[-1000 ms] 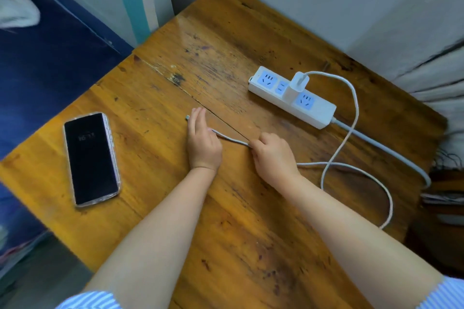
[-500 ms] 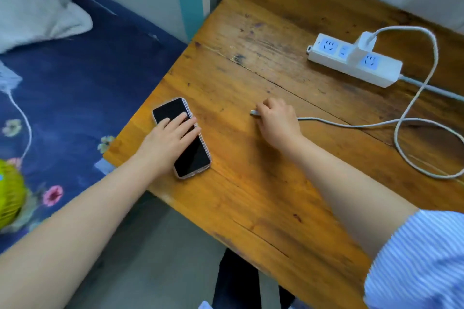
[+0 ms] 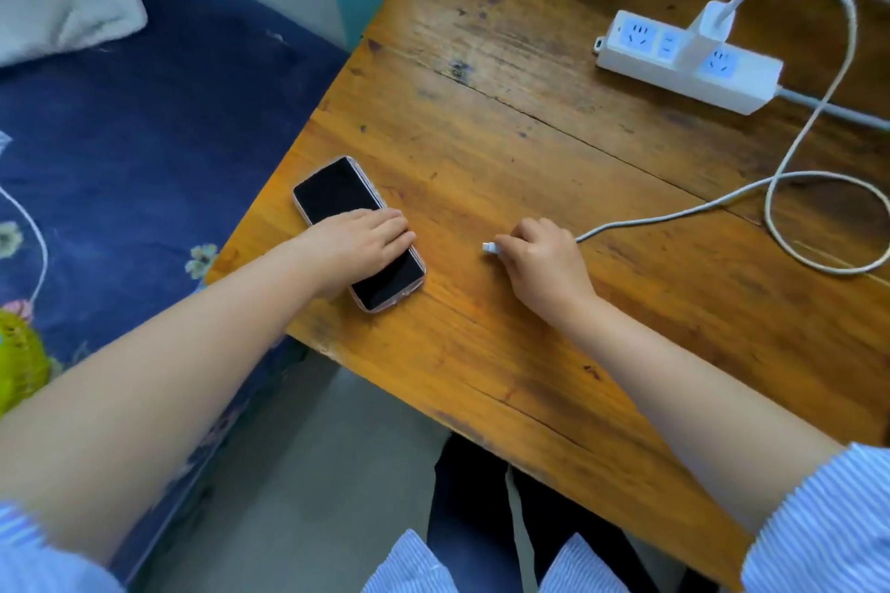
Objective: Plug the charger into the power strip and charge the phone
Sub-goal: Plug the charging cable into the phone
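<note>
Altogether, two bare hands work over one worn wooden tabletop (image 3: 505, 120). One black slab-shaped phone with a pale case (image 3: 337, 202) lies flat near the tabletop's left edge, just short of the corner. The left hand (image 3: 359, 238) lies across the phone's middle with fingers flat and not curled round it, the grip released. One white charging cable (image 3: 794, 149) runs out behind the right hand (image 3: 542, 262), whose grip is pinched on the cable's end so that its small white plug tip (image 3: 488, 248) pokes out toward the phone, a gap of bare wood between the two. Farther off beyond this hand, one white power strip with three blue-faced sockets (image 3: 674, 63) carries one white cube charger (image 3: 705, 34) in its middle. Bare wood lies in front of both hands. Left of the phone hand lies a dark blue flowered bed (image 3: 144, 135).
</note>
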Demonstrator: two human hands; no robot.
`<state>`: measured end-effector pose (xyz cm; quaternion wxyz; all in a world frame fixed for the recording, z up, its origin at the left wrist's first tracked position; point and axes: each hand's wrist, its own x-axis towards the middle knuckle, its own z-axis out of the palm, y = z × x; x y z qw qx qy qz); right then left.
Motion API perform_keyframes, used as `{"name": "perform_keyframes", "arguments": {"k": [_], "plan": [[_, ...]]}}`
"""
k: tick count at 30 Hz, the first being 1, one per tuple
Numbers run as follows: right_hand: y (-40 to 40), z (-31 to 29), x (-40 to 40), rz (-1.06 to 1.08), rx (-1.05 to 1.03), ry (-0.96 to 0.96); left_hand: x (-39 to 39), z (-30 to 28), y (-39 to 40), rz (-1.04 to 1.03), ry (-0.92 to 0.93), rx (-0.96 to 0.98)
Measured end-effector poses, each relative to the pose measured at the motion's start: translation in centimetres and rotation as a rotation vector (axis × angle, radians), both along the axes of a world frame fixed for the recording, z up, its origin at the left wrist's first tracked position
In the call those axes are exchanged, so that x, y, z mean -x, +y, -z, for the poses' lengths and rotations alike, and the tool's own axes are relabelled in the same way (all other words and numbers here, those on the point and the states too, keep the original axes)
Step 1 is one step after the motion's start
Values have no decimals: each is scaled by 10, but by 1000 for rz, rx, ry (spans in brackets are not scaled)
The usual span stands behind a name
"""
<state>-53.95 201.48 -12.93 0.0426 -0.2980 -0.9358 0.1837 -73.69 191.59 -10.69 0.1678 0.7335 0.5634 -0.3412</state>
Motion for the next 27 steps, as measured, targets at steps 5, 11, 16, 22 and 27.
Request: {"name": "perform_keyframes", "arguments": {"k": [5,11,16,22,27], "plan": [[-10,-14,-17,35,167,169,-11,-9,14,-250,-121,-105],[-16,-43,-29,92,183,343,-34,-25,22,-365,-335,-270],[-14,-56,-35,135,180,337,-50,-30,21,-347,-433,-340],[-13,-63,-38,87,140,256,-58,-31,20,-328,-434,-346],[-17,-64,-40,62,135,236,-61,-32,18,-335,-421,-344]]}}
